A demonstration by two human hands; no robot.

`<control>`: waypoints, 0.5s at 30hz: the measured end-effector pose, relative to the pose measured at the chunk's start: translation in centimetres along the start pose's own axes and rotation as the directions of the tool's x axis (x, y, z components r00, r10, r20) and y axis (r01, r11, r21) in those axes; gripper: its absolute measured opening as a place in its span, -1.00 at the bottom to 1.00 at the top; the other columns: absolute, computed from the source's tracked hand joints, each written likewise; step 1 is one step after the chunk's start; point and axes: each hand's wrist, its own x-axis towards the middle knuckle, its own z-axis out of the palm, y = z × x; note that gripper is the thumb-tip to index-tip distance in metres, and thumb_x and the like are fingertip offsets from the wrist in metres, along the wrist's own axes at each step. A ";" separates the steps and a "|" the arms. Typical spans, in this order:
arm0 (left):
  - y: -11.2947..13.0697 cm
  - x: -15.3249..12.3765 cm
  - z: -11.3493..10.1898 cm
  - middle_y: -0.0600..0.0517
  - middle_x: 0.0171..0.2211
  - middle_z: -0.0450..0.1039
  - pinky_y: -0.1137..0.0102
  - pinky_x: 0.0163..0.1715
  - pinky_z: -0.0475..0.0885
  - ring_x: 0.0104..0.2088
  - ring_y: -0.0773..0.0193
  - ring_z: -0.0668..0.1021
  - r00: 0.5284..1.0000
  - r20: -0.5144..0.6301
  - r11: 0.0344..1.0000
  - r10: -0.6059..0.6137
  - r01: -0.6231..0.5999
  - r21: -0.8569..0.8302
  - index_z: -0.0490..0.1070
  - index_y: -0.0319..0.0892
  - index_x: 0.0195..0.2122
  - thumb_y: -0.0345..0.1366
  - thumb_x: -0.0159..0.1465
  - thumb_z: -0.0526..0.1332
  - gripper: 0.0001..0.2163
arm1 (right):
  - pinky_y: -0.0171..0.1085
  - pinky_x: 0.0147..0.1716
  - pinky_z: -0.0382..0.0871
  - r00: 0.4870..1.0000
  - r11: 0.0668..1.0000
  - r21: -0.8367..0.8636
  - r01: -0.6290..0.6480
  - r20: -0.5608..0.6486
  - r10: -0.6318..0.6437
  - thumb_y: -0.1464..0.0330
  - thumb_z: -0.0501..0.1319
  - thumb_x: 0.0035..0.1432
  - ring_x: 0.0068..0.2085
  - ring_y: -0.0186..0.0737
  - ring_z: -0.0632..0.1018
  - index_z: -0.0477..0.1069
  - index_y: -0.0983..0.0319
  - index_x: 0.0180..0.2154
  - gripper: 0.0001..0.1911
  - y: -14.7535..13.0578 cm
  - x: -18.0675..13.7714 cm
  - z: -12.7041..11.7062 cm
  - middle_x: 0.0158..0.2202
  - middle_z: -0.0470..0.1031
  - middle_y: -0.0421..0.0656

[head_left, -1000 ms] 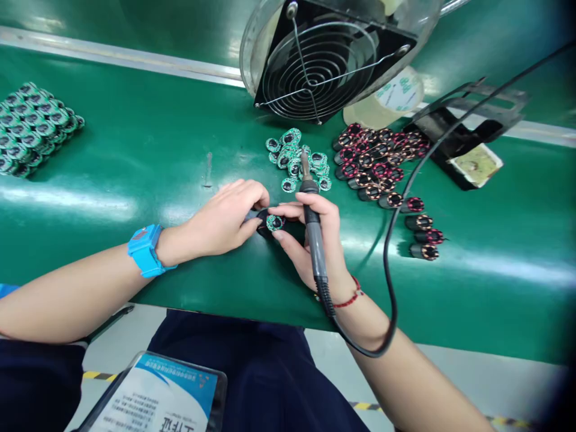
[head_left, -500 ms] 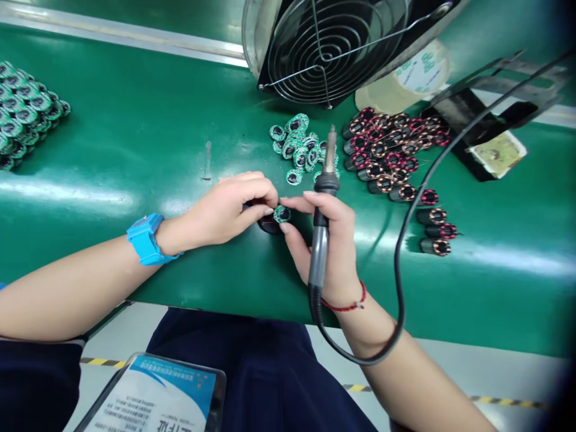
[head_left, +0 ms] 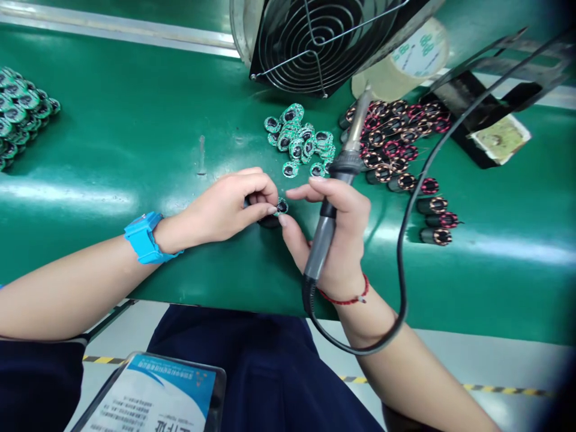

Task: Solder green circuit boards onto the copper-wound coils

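Observation:
My left hand pinches a small round green circuit board between thumb and fingertips, just above the bench. Below the board sits a dark cylindrical part, mostly hidden by the fingers. My right hand holds a soldering iron against the palm, its metal tip pointing up and away to the right. The right thumb and index finger are spread on the near side of the board, the thumb tip close to its edge. Beyond the hands lies a loose pile of round green boards.
Wire-wound coils on black cores stand at the right. Behind are a fan, a tape roll and a soldering iron stand with a sponge. Stacked boards sit far left. The iron's cable loops over my right forearm.
My right index finger has lifted away from the board, and the soldering iron has tilted to the right. My left hand keeps its pinch. The view has shifted slightly.

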 end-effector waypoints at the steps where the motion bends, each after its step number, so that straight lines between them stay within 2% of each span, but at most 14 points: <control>1: 0.0 0.0 0.0 0.09 -0.36 0.44 0.46 -0.35 0.33 -0.37 0.39 0.45 1.000 -0.001 1.000 -0.007 0.007 -0.009 0.45 -0.19 -0.33 -0.47 0.27 0.22 -0.93 | -0.03 -0.06 0.46 1.000 1.000 -0.015 0.005 0.001 -0.005 0.42 0.25 0.21 -0.08 -0.11 0.55 0.13 -0.05 0.20 -0.41 -0.2 0.1 0.1 -0.06 0.56 -0.20; 6: -0.1 0.0 0.0 0.09 -0.37 0.43 0.46 -0.36 0.31 -0.36 0.38 0.44 1.000 -0.025 1.000 0.001 -0.001 -0.013 0.45 -0.19 -0.34 -0.47 0.26 0.22 -0.93 | -0.11 -0.23 0.41 1.000 0.997 -0.077 0.005 0.021 -0.004 0.49 0.19 0.23 -0.21 -0.15 0.52 0.17 -0.01 0.13 -0.50 -0.4 0.3 0.8 -0.19 0.58 -0.26; 10: 0.1 0.0 0.0 0.10 -0.38 0.42 0.47 -0.39 0.30 -0.40 0.41 0.41 1.000 -0.021 0.999 -0.013 0.013 -0.037 0.44 -0.20 -0.36 -0.47 0.25 0.22 -0.92 | -0.11 -0.21 0.38 1.000 0.998 -0.067 -0.022 -0.015 0.021 0.51 0.20 0.23 -0.21 -0.15 0.51 0.18 0.00 0.14 -0.49 -0.4 0.3 0.8 -0.24 0.57 -0.27; 15: 0.1 0.1 0.0 0.10 -0.41 0.42 0.45 -0.39 0.30 -0.42 0.40 0.41 0.997 -0.044 0.994 -0.060 0.055 -0.098 0.42 -0.19 -0.39 -0.45 0.24 0.21 -0.92 | -0.09 -0.20 0.33 1.000 0.995 -0.103 -0.009 -0.001 0.009 0.47 0.20 0.24 -0.22 -0.10 0.51 0.19 -0.05 0.14 -0.50 -0.4 0.3 1.0 -0.26 0.57 -0.28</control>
